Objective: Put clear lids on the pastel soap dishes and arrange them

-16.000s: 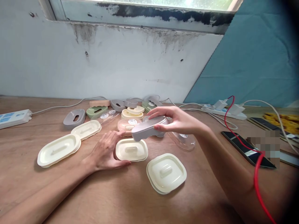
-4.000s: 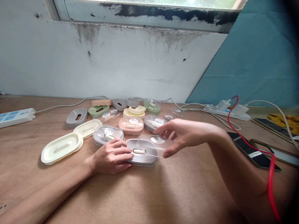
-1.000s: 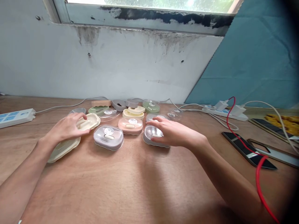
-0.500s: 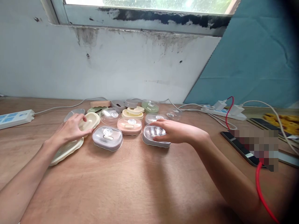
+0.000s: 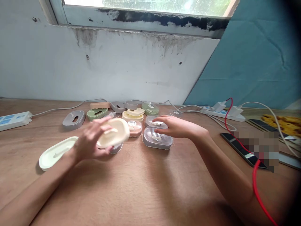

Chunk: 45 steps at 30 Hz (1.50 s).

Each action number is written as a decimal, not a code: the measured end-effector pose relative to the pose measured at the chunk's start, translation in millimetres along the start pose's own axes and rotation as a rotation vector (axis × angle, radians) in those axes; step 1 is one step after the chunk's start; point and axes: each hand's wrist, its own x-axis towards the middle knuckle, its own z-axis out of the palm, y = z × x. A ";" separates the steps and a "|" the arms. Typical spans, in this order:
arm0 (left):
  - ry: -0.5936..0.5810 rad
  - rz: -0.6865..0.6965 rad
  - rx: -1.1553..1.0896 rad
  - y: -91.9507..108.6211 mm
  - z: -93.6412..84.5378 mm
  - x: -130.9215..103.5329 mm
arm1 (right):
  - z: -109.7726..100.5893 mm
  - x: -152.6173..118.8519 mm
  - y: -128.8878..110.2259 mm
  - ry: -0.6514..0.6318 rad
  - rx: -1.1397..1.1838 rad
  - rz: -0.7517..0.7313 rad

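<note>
My left hand is closed on a cream oval plastic dish, held up and tilted above the table and blurred by motion. It partly covers a clear-lidded grey oval box. Under my left forearm lies a pale cream oval dish. My right hand has its fingers stretched and apart, over two grey oval boxes with clear lids, the front one and the rear one. Whether the fingertips touch a lid, I cannot tell. Between the hands sits a pink clear-lidded box.
Farther back are a grey slotted oval piece, green slotted piece, stacked yellow pieces and green lidded box. Power strips with cables stand left and right. A phone and red cable lie at right.
My left hand has taken hold of the cream dish and carried it up and to the right, uncovering the grey slotted piece. My right hand has risen slightly from the front grey box.
</note>
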 end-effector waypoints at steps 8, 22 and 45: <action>-0.165 0.326 -0.269 74.0 43.8 1.8 | -4.4 54.3 30.4 0.213 0.057 0.233; -0.189 0.255 -0.332 70.2 56.9 -3.0 | 29.7 130.1 52.9 0.392 0.215 0.496; -0.236 0.243 -0.358 66.8 53.0 -2.5 | -10.1 111.8 72.1 0.792 0.558 0.193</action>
